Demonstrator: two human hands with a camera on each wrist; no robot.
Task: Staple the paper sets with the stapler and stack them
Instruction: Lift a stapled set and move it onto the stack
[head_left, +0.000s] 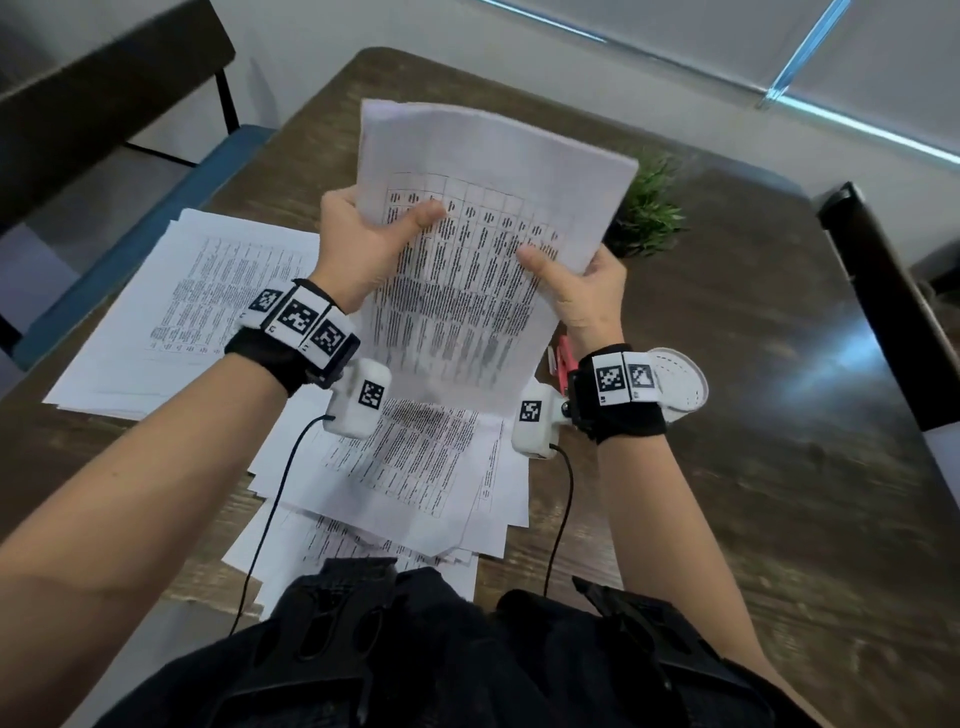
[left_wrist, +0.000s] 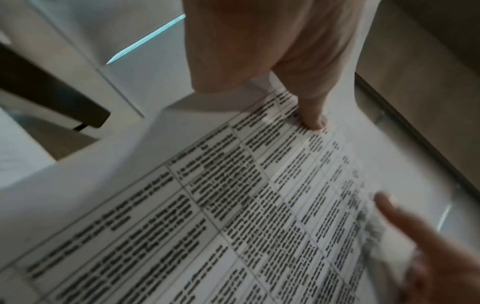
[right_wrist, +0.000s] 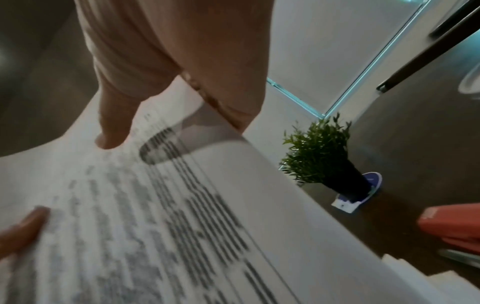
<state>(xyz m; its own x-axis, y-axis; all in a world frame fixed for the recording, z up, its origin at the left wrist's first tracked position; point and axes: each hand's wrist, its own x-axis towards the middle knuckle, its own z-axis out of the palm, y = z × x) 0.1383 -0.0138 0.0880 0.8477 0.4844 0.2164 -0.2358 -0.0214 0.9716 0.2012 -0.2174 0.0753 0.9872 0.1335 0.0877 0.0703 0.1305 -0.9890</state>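
Loose printed sheets (head_left: 415, 467) lie fanned at the counter's near edge, just under my wrists, not yet sorted as far as I can judge. Above them I hold one paper set (head_left: 478, 249) upright, my left hand (head_left: 358, 244) gripping its left side and my right hand (head_left: 582, 291) pinching its right side. Another pile (head_left: 192, 306) rests toward the left edge. My red stapler (right_wrist: 451, 224) sits untouched on the counter (head_left: 753, 338) behind my right wrist, so this set seems unstapled and plenty remains.
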